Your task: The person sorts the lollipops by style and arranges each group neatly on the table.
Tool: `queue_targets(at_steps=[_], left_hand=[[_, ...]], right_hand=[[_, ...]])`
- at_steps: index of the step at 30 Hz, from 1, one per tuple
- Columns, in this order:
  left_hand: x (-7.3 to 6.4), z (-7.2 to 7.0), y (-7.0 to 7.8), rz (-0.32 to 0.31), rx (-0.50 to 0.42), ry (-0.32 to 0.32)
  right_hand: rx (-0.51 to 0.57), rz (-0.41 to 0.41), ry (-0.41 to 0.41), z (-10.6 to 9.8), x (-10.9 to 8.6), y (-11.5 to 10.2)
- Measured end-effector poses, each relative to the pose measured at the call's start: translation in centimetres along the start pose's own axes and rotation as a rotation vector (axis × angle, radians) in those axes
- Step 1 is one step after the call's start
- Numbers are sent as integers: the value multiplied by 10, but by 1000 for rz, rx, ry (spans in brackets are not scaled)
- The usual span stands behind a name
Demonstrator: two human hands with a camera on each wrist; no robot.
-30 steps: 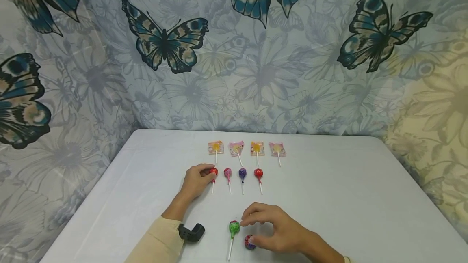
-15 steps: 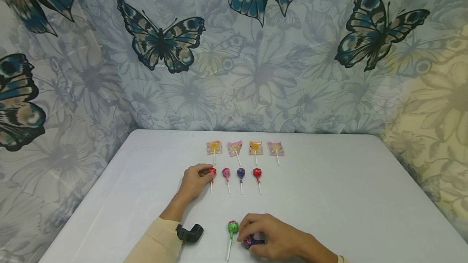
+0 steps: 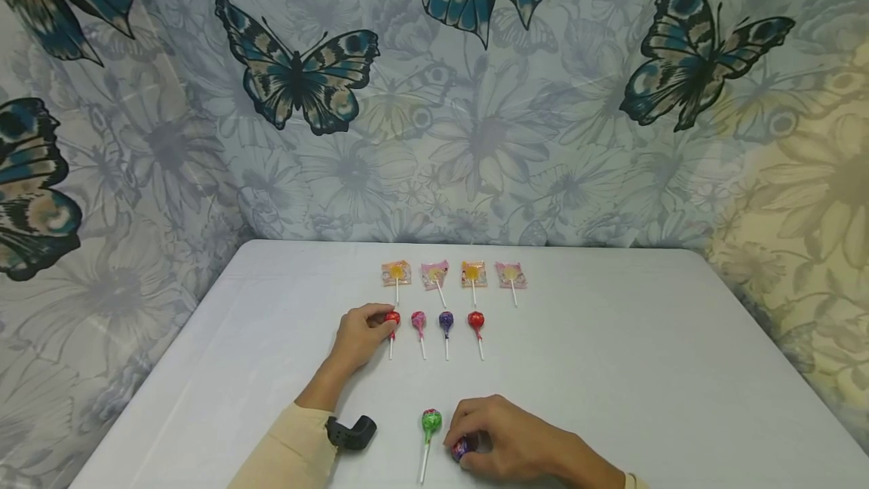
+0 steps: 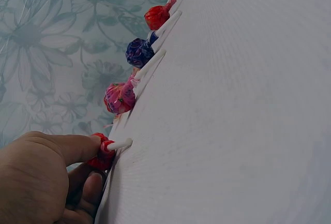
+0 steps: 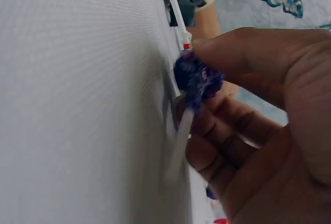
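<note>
My left hand (image 3: 358, 336) pinches the head of a red lollipop (image 3: 392, 319) at the left end of a row on the table. To its right lie a pink lollipop (image 3: 419, 320), a dark purple one and another red lollipop (image 3: 477, 321), all with sticks toward me. Close to the front edge, my right hand (image 3: 509, 436) grips a purple-wrapped lollipop (image 3: 461, 449) between thumb and fingers. Its white stick shows in the right wrist view, below the wrapped head (image 5: 199, 81). A green lollipop (image 3: 431, 422) lies just left of that hand, touching nothing.
Behind the row lie several flat lollipops in clear packets, among them an orange one (image 3: 396, 273) and a pink one (image 3: 511, 275). All rest on a white table (image 3: 611, 338). A butterfly-patterned cloth (image 3: 489, 149) hangs behind it. A black band (image 3: 351, 433) circles the left wrist.
My right hand has come down over the purple lollipop and its fingers have closed on it. The left hand stays on the red lollipop. The head view has shifted slightly.
</note>
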State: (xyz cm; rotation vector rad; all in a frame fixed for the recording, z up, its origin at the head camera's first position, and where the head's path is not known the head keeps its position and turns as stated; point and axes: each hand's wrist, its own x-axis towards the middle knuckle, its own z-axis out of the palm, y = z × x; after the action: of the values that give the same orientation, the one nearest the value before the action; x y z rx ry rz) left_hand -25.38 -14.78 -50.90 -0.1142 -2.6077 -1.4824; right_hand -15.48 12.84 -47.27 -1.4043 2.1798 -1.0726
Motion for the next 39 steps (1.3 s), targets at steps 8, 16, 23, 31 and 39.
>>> queue_targets(at_steps=[8, 16, 23, 31, 39], left_hand=[[0, -1, 1, -7, 3, -1], [-1, -2, 1, 0, 10, 4], [-2, -2, 2, 8, 4, 2], [-3, -1, 4, 9, 2, 2], [-2, -1, 2, 14, -3, 9]], right_hand=[[63, -10, 114, -8, -1, -12], [94, -109, 316, -22, -5, -20], [65, -191, 507, -46, -10, -28], [76, -229, 637, -67, -14, -26], [58, -133, 702, -82, -14, -22]])
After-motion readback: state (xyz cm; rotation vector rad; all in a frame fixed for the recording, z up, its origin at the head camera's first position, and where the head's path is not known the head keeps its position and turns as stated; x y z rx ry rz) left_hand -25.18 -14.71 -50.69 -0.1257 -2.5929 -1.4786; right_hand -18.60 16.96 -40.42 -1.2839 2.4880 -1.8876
